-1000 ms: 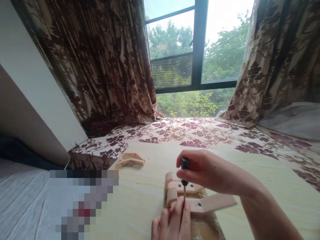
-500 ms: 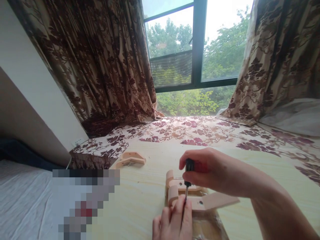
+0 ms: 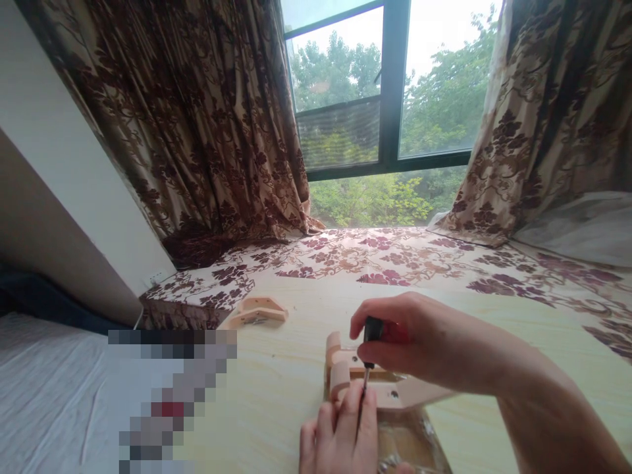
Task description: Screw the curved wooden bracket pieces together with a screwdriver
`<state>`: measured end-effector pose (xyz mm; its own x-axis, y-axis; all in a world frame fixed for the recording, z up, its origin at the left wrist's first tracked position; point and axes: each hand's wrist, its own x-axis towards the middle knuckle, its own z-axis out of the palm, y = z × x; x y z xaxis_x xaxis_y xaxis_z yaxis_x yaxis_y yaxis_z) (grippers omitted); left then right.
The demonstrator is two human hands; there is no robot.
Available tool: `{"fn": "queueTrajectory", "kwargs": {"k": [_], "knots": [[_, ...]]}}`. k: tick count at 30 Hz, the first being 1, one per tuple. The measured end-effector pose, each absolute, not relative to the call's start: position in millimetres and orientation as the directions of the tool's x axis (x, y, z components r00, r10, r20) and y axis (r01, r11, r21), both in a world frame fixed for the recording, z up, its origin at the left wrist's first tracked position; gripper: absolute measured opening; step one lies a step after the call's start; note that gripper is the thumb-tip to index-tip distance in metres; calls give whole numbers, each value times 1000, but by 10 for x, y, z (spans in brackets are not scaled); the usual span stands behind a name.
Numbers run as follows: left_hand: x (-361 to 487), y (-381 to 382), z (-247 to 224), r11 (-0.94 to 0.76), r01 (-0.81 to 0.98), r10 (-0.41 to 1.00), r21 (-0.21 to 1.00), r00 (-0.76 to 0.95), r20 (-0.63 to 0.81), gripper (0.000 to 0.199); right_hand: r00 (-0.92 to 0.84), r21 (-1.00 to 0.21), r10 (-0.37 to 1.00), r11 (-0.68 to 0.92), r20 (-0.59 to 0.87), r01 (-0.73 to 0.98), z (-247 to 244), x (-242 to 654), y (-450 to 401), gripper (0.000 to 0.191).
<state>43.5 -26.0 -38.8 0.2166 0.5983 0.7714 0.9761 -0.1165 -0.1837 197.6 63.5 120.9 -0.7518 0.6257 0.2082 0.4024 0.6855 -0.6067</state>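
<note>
My right hand (image 3: pixel 415 342) grips the dark handle of a screwdriver (image 3: pixel 373 330), which stands nearly upright. Its thin metal shaft runs down between the fingers of my left hand (image 3: pixel 340 428), and the tip is hidden there. Those left fingers are bent together and press on the near pale wooden piece (image 3: pixel 385 395), which has a rounded upright end and a dark hole. Just behind lies a similar wooden piece (image 3: pixel 345 359). Under both is a brown board (image 3: pixel 407 438) that seems wrapped in clear plastic.
Another pair of angled wooden pieces (image 3: pixel 261 309) rests at the table's far left, with small metal bits beside them. The pale wood-grain table (image 3: pixel 266 395) meets a flower-patterned window seat (image 3: pixel 326 253). Patterned curtains (image 3: pixel 212 118) flank the window. A grey bed cover (image 3: pixel 44 395) is at left.
The screwdriver and my right hand have shifted slightly left, with the handle turned a little. My left hand stays on the wooden piece. The view has tilted slightly.
</note>
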Motion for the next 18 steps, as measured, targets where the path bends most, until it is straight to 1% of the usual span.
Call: {"fn": "queueTrajectory", "kwargs": {"k": [4,6,9,11,14,18], "knots": [[478,-279,-365,-88,978,615,-187,201,763,45,-770,-615,611,682,183,395,1220,1961,616,9],[494,-283,-368,-70,978,623,-196,196,757,44,-745,-579,632,695,211,426,1220,1927,629,14],[499,-285,-383,-59,978,630,-201,193,752,44,-665,-486,684,709,299,511,1204,1875,656,25],[493,-285,-393,-57,975,630,-215,203,750,44,-647,-456,686,717,332,527,1196,1866,661,26],[484,-281,-396,-55,973,629,-226,210,749,43,-694,-500,645,737,320,455,1207,1904,643,11],[484,-272,-389,-55,974,620,-221,207,757,43,-739,-570,618,721,270,395,1241,1952,624,12]]}}
